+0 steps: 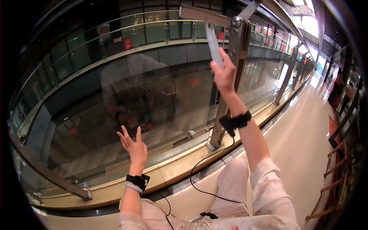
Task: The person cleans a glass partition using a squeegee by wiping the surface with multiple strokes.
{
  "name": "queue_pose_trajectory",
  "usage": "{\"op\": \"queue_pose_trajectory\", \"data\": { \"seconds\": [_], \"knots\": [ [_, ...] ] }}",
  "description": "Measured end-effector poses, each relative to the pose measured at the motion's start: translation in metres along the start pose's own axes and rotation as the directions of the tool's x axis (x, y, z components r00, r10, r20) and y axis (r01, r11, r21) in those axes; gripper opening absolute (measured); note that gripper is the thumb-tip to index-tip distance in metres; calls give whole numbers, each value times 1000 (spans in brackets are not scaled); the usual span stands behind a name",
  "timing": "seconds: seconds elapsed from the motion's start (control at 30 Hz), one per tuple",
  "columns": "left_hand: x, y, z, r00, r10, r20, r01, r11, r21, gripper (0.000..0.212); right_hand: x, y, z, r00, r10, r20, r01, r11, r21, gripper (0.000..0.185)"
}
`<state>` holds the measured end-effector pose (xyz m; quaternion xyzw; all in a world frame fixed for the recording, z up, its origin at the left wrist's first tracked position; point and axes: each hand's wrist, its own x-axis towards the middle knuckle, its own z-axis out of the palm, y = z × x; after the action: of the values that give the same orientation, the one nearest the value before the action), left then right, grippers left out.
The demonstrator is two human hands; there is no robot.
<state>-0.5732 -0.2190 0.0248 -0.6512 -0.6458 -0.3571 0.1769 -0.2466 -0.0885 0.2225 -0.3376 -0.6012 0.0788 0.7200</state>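
Observation:
My right hand (224,72) grips the pale handle of a window squeegee (215,47). Its long head (201,13) lies across the upper part of the glass panel (161,95), near the steel post (240,43); blur hides whether the blade touches the pane. Lower and to the left, my left hand (135,146) is raised before the same panel with fingers spread and nothing in it. Whether its fingertips meet the glass cannot be told. Both wrists wear black straps with cables, and a pale bangle (133,187) circles the left one.
A stone ledge (178,172) runs under the glass. A black cable (192,178) loops from my right wrist past my bent knee (233,172). Wooden chairs (335,184) line the right side of the tiled walkway (299,126). Farther along, a person (336,86) is beside the walkway.

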Motion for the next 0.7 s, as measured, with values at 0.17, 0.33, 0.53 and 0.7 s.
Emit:
{"op": "queue_pose_trajectory", "data": {
  "seconds": [0.17,0.33,0.53,0.7],
  "knots": [
    [3,7,-3,998,-66,-10,66,997,36,75,-108,16,6,995,-36,98,41,998,-53,57],
    [9,18,12,993,-90,-72,92,995,25,77,-117,14,-3,987,87,137,-83,996,-33,60],
    [6,9,14,986,-129,-108,138,987,84,81,-29,-14,23,995,-96,29,92,988,126,52],
    [4,10,13,982,-157,-100,166,982,88,82,-113,23,30,991,-57,117,38,988,152,52]
  ]
}}
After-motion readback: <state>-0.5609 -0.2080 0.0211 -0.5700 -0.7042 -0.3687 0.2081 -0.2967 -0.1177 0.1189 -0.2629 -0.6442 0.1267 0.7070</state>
